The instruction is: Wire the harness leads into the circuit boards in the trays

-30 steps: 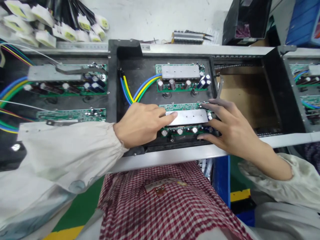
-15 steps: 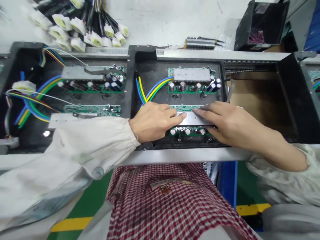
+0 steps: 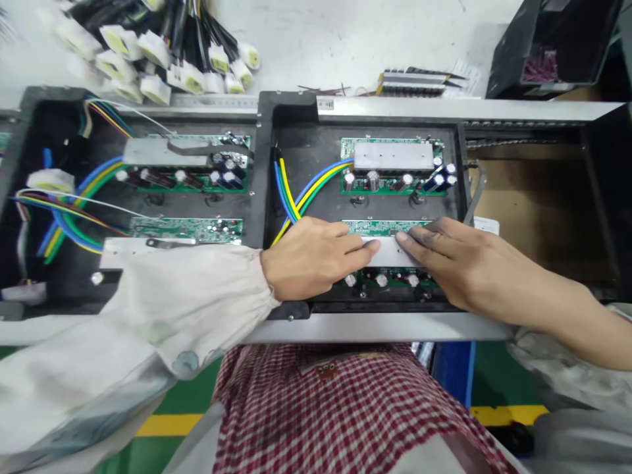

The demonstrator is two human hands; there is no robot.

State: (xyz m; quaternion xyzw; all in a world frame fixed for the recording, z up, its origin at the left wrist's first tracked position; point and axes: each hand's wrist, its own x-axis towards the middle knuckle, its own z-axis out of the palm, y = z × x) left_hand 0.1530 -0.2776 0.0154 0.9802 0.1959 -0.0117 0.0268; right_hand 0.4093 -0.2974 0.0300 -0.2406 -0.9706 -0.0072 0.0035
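A green circuit board (image 3: 368,228) with a silver heat sink bar (image 3: 388,253) lies in the near half of the black housing (image 3: 328,209). My left hand (image 3: 316,259) grips its left end, the thumb on the bar and the other fingers curled out of sight. At the right end my right hand (image 3: 459,260) holds the same board, with fingertips on the bar and over its edge. Above it, a second circuit board (image 3: 392,187) with its own bar sits in the housing. Blue, yellow and green wires (image 3: 316,187) run from that board toward my left hand.
To the left stands another black housing (image 3: 197,203) with two boards and wires. White connectors (image 3: 153,49) on dark cables lie on the table behind. A black bin (image 3: 548,46) is at the back right. A silver rail (image 3: 385,326) runs along the front.
The whole view has shifted a little, so the boards appear lower and further right. Both hands keep their hold on the circuit board, and it stays in nearly the same place in the housing.
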